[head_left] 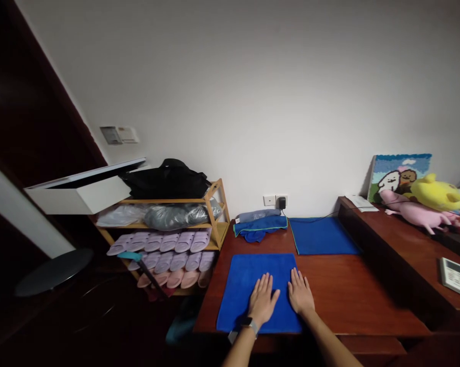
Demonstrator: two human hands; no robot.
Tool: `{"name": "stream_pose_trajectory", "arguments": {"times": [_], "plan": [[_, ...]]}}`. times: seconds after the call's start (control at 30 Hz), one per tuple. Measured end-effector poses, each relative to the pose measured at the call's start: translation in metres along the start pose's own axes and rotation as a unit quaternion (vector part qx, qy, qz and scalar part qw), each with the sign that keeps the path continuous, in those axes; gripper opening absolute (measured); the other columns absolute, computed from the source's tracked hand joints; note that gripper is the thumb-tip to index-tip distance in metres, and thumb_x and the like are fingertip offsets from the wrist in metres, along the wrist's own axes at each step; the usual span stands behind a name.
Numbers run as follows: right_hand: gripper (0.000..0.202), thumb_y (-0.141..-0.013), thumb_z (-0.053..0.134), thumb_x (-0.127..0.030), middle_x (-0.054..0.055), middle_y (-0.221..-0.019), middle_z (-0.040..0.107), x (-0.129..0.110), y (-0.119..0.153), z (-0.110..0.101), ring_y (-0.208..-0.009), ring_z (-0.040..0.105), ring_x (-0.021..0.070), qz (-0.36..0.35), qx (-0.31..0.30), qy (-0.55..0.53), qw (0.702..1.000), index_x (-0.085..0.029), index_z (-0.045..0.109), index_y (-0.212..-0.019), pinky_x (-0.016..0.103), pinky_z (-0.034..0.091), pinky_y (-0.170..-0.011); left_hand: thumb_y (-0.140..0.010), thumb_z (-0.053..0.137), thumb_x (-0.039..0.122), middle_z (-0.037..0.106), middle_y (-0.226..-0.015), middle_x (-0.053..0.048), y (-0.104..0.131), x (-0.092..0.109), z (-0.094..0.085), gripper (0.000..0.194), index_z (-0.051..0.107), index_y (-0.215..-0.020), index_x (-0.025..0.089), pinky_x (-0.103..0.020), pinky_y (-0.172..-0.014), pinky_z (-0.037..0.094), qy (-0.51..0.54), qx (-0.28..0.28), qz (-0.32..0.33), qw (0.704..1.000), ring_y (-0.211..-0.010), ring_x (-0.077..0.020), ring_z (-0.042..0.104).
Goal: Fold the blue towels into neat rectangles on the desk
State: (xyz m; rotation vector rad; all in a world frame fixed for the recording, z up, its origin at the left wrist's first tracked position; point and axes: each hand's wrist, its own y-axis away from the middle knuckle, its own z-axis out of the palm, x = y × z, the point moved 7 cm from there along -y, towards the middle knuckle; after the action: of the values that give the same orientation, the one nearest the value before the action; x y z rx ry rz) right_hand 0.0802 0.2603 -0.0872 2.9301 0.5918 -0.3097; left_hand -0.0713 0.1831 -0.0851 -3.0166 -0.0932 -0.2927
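Note:
A blue cloth (240,285) lies spread flat at the front left of the brown wooden table (344,285). My left hand (263,302) rests palm down on the cloth, right of its middle, fingers stretched out and thumb apart. On the cloth's right edge lies my right hand (300,292), also flat with its fingers extended. Neither hand grips anything. A watch (249,324) is on my left wrist. Farther back on the table, a second blue cloth (321,235) lies flat, with crumpled blue and grey cloths (260,223) to its left.
Left of the table stands a wooden rack (214,214) with several slippers (168,242) and a black bag (164,181) on top. A raised ledge at right holds plush toys (416,211), a picture (400,176) and a calculator-like device (455,277). A black plug (282,203) sits in the wall.

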Motion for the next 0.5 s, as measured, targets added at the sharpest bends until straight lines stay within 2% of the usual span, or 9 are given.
{"name": "stream_pose_trajectory", "arguments": {"times": [0.13, 0.2, 0.27, 0.33, 0.5], "plan": [[0.068, -0.103, 0.010, -0.041, 0.002, -0.171, 0.013, -0.001, -0.002, 0.002, -0.159, 0.010, 0.0203, 0.004, 0.002, -0.014, 1.000, -0.010, 0.015, -0.163, 0.040, 0.007, -0.128, -0.104, 0.017, 0.062, 0.026, -0.168, -0.010, 0.035, -0.090, -0.023, 0.075, 0.029, -0.162, 0.015, -0.048, -0.128, 0.023, -0.045, 0.012, -0.119, 0.992, -0.156, -0.0254, 0.022], [0.068, -0.102, 0.011, -0.041, 0.002, -0.171, 0.014, -0.001, -0.003, 0.002, -0.159, 0.010, 0.0200, 0.006, 0.004, -0.019, 1.000, -0.010, 0.016, -0.163, 0.040, 0.006, -0.128, -0.105, 0.018, 0.060, 0.025, -0.168, -0.010, 0.048, -0.116, -0.030, 0.073, 0.029, -0.162, 0.015, -0.049, -0.127, 0.024, -0.058, 0.023, -0.142, 0.988, -0.156, -0.0254, 0.023], [0.068, -0.102, 0.012, -0.041, 0.003, -0.171, 0.015, -0.001, -0.003, 0.001, -0.159, 0.011, 0.0201, 0.006, 0.004, -0.024, 1.000, -0.010, 0.017, -0.163, 0.040, 0.006, -0.128, -0.105, 0.018, 0.057, 0.026, -0.168, -0.010, 0.054, -0.126, -0.031, 0.071, 0.029, -0.162, 0.015, -0.048, -0.127, 0.024, -0.064, 0.033, -0.139, 0.988, -0.156, -0.0248, 0.024], [0.068, -0.103, 0.012, -0.041, 0.004, -0.171, 0.015, 0.001, 0.001, 0.001, -0.158, 0.012, 0.0209, 0.010, 0.002, -0.028, 1.000, -0.010, 0.017, -0.163, 0.041, 0.007, -0.128, -0.106, 0.019, 0.055, 0.026, -0.168, -0.010, 0.055, -0.128, -0.030, 0.070, 0.029, -0.162, 0.014, -0.048, -0.126, 0.025, -0.068, 0.042, -0.131, 0.988, -0.156, -0.0245, 0.024], [0.069, -0.103, 0.011, -0.044, 0.003, -0.171, 0.017, 0.009, 0.032, 0.009, -0.158, 0.013, 0.0206, 0.006, 0.012, -0.038, 0.999, -0.011, 0.018, -0.163, 0.041, 0.011, -0.128, -0.106, 0.023, 0.051, 0.029, -0.167, -0.011, 0.052, -0.128, -0.030, 0.066, 0.030, -0.161, 0.016, -0.049, -0.126, 0.028, -0.066, 0.038, -0.129, 0.989, -0.155, -0.0259, 0.026]]}}
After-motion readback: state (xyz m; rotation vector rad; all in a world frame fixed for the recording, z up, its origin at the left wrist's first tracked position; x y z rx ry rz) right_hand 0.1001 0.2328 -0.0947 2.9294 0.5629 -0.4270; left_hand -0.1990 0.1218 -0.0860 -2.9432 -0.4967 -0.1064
